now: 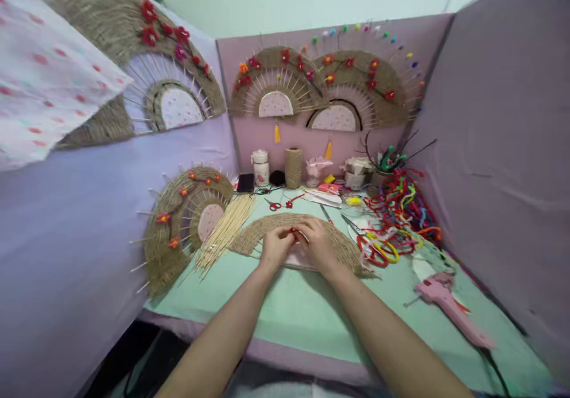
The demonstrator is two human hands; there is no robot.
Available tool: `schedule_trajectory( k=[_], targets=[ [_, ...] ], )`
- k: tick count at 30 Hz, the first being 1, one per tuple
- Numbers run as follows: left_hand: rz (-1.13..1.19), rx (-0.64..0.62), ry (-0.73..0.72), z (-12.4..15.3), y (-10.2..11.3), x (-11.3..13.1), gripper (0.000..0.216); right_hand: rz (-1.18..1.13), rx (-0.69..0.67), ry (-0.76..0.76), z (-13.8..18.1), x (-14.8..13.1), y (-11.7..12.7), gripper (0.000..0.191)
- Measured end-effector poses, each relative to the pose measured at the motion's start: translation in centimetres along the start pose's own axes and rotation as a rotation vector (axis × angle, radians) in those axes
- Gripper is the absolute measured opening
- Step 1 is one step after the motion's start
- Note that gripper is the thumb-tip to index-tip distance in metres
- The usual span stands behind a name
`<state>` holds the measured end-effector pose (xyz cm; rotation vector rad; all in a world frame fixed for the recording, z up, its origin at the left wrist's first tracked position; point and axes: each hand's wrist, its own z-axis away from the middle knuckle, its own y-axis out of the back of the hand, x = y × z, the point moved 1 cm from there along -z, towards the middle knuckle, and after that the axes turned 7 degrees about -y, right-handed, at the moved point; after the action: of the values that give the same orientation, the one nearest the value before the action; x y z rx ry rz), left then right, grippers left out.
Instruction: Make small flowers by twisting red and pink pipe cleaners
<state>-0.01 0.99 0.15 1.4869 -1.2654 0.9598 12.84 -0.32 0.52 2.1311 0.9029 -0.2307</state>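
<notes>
My left hand (276, 248) and my right hand (315, 245) meet at the fingertips, both closed in a pinch. Between them shows a bit of red pipe cleaner (293, 230), mostly hidden by the fingers. Beneath my hands a half-round fan wrapped in brown twine (351, 248) lies flat, its pale centre (297, 258) partly covered. Just beyond the fan are a red pipe-cleaner flower on a stem (289, 204) and small red-handled scissors (274, 205).
Bamboo sticks (227, 228) and a flowered fan (178, 231) are at left. To the right are tangled pipe cleaners (407, 202), yellow-handled scissors (386, 250) and a pink glue gun (449, 304). A twine spool (293, 168) and a white bottle (260, 168) stand behind.
</notes>
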Motion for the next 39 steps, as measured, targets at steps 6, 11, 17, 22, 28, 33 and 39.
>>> schedule_trajectory(
  k=[6, 11, 17, 22, 28, 33, 39],
  targets=[
    [0.155, -0.008, 0.069, 0.2, -0.3, 0.2, 0.017, 0.004, -0.029, -0.008, 0.0, -0.1, 0.6, 0.018],
    [0.392, 0.004, 0.157, 0.3, -0.3, 0.3, 0.018, 0.017, -0.031, -0.022, 0.0, -0.3, 0.9, 0.019],
    [0.458, 0.008, 0.195, 0.4, -0.2, 0.6, 0.019, -0.012, -0.023, -0.013, -0.1, -0.4, 1.0, 0.020],
    [0.495, 0.012, 0.202, 0.4, -0.1, 0.7, 0.021, -0.042, -0.019, -0.024, 0.0, -0.4, 1.0, 0.019],
    [0.529, -0.010, 0.205, 0.3, 0.1, 0.8, 0.026, -0.164, 0.002, -0.052, 0.0, -0.4, 0.8, 0.015],
    [0.540, -0.022, 0.176, 0.3, 0.1, 1.1, 0.027, -0.240, 0.013, -0.153, 0.0, -0.5, 1.1, 0.011],
    [0.398, -0.042, 0.007, 0.4, -0.1, 0.7, 0.025, -0.417, -0.004, -0.376, -0.1, -0.4, 0.9, 0.018]
  ],
)
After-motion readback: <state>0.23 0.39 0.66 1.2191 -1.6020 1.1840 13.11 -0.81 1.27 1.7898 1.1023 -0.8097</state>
